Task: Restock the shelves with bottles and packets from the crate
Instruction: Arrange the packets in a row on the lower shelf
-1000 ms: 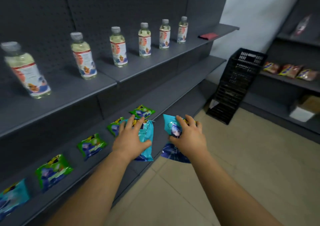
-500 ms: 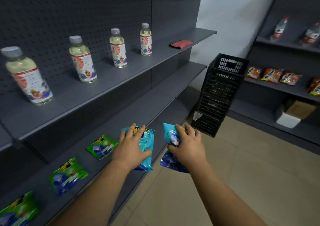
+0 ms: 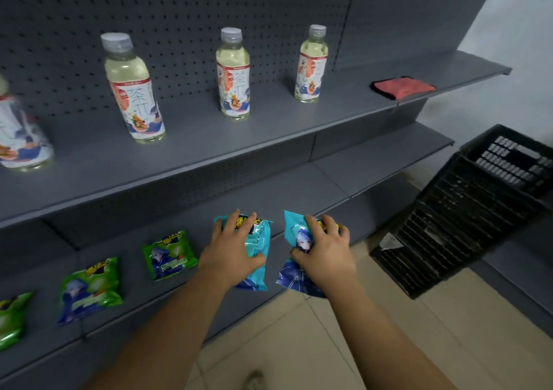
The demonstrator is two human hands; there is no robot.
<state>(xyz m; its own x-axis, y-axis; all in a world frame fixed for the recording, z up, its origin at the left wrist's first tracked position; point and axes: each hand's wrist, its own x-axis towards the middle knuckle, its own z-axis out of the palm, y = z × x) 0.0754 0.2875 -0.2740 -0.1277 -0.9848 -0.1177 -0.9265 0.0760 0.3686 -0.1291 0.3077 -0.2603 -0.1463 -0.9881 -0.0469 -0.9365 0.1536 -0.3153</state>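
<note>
My left hand [image 3: 232, 253] grips a light blue snack packet [image 3: 257, 246] over the front of the lower grey shelf [image 3: 302, 192]. My right hand [image 3: 327, 250] grips a second blue packet [image 3: 294, 276], which hangs past the shelf's front edge above the floor. Green packets [image 3: 169, 255] [image 3: 89, 292] lie in a row on that shelf to the left. Pale tea bottles [image 3: 133, 90] [image 3: 233, 73] [image 3: 311, 63] stand along the upper shelf [image 3: 269, 126]. The black crate [image 3: 466, 210] leans tilted on the floor at the right.
A folded red cloth [image 3: 402, 87] lies at the right end of the upper shelf. A perforated back panel [image 3: 179, 15] rises behind the bottles. Beige tiled floor [image 3: 329, 344] runs below the shelving, and another grey shelf unit's edge [image 3: 520, 270] shows at the far right.
The view has swung towards the shelves and the crate has slid to the right edge. Both hands keep their packets and stay in front of the lower shelf.
</note>
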